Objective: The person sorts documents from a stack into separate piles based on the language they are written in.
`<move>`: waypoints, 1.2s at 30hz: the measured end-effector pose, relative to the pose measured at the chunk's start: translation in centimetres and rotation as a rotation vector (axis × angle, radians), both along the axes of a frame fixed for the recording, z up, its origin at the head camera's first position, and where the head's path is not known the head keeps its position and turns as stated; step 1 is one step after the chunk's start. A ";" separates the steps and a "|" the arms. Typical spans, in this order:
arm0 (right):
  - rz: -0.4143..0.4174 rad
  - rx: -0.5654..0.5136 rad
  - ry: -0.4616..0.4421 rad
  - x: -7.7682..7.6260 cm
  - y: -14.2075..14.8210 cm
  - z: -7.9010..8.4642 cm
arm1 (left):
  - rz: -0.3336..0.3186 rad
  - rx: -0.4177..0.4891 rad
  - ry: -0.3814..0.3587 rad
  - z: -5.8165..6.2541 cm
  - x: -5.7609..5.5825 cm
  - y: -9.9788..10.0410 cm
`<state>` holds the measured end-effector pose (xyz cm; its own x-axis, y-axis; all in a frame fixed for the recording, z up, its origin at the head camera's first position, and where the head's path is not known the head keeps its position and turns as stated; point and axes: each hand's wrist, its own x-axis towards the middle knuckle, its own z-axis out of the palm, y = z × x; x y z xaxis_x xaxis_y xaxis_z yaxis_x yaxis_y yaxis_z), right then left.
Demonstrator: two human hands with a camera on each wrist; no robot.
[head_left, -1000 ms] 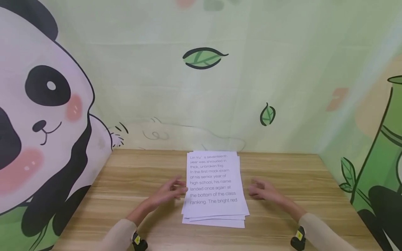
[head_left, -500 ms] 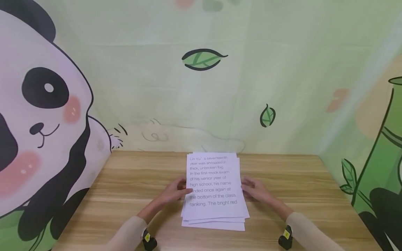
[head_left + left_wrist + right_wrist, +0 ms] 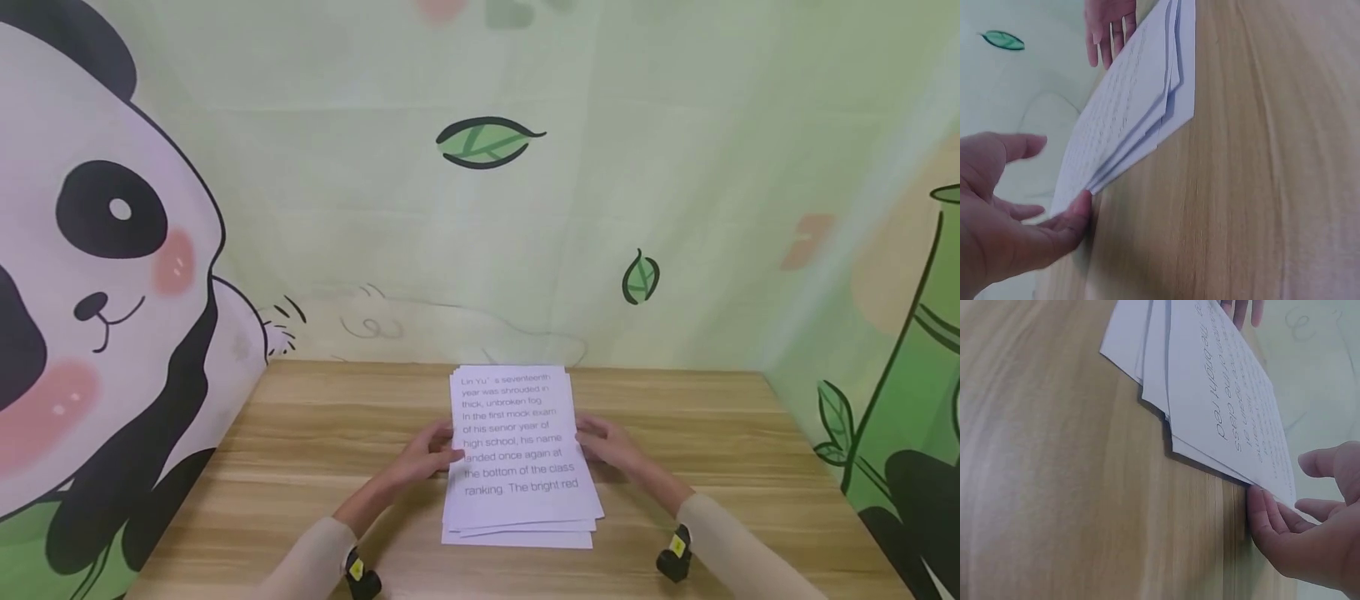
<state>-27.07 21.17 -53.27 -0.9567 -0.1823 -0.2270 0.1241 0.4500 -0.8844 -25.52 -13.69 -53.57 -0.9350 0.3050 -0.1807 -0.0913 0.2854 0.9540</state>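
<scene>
A stack of several white paper sheets (image 3: 517, 510), the top one printed with large text, lies on the wooden table. Its sheets are unevenly aligned, with lower edges fanned out. My left hand (image 3: 420, 455) is at the stack's left side, the fingertips (image 3: 1080, 203) touching the sheet edges and the thumb raised apart. At the right side, my right hand (image 3: 613, 443) touches the edges with its lower fingers (image 3: 1262, 509), slightly bent, while its thumb stands off the paper. Neither hand pinches the sheets.
The wooden table (image 3: 300, 467) reaches back to a green cloth backdrop (image 3: 360, 208) printed with a panda, leaves and bamboo. Both wrists carry small black cameras, the left camera (image 3: 363, 577) and right camera (image 3: 673, 555), below the sleeves.
Both hands have moved inward from beside the stack to its edges. The stack has shifted slightly right, and its upper sheets are closer to aligned.
</scene>
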 end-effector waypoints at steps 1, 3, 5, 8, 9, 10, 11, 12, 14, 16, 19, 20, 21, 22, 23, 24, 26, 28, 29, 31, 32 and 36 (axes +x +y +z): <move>0.003 -0.001 -0.006 0.2 0.0 0.1 | 0.012 -0.009 -0.008 0.2 0.3 -0.1; 0.012 -0.009 -0.024 0.7 0.1 0.5 | 0.035 -0.017 -0.024 0.5 0.9 -0.2; 0.023 -0.014 -0.038 1.5 0.3 0.8 | 0.051 -0.038 -0.050 0.9 1.5 -0.5; 0.053 -0.038 -0.056 2.9 0.9 1.1 | 0.036 -0.049 -0.068 1.2 2.3 -0.7; 0.070 -0.054 -0.060 3.3 1.0 1.1 | 0.029 -0.050 -0.069 1.3 2.5 -0.7; 0.088 -0.065 -0.053 3.6 1.2 1.1 | 0.025 -0.051 -0.071 1.4 2.7 -0.8; 0.109 -0.073 -0.046 4.0 1.3 1.1 | 0.020 -0.047 -0.072 1.5 2.8 -0.9; 0.130 -0.061 -0.029 4.3 1.4 1.1 | 0.017 -0.038 -0.071 1.5 3.0 -0.9; 0.164 -0.035 0.003 4.8 1.4 1.2 | 0.017 -0.034 -0.072 1.5 3.2 -0.8; 0.184 0.016 0.044 5.2 1.3 1.3 | 0.015 -0.035 -0.070 1.3 3.3 -0.7; 0.203 0.070 0.096 5.6 1.1 1.4 | 0.014 -0.046 -0.053 1.0 3.3 -0.4; 0.208 0.074 0.110 5.7 1.0 1.4 | 0.012 -0.049 -0.046 0.9 3.2 -0.3; 0.205 0.076 0.114 5.8 0.9 1.3 | 0.012 -0.051 -0.042 0.7 3.1 -0.2; 0.204 0.079 0.119 5.8 0.7 1.3 | 0.014 -0.053 -0.042 0.6 3.0 -0.1; 0.192 0.078 0.107 5.8 0.6 1.2 | 0.014 -0.055 -0.038 0.5 2.9 -0.1; 0.168 0.086 0.093 5.7 0.4 1.1 | 0.014 -0.058 -0.032 0.4 2.7 0.0; 0.125 0.095 0.064 5.4 0.2 0.8 | 0.008 -0.068 -0.016 0.1 2.4 0.1; 0.095 0.115 0.048 4.9 0.1 0.5 | -0.006 -0.080 0.002 0.1 2.1 0.2; 0.090 0.119 0.043 4.7 0.1 0.4 | -0.020 -0.089 0.014 0.0 1.9 0.2; 0.116 0.123 0.060 4.3 0.1 0.2 | -0.046 -0.110 0.026 0.1 1.7 0.4; 0.129 0.123 0.068 4.2 0.1 0.1 | -0.055 -0.119 0.025 0.2 1.6 0.4; 0.160 0.122 0.102 4.3 0.0 0.1 | -0.067 -0.148 0.035 0.5 1.7 0.7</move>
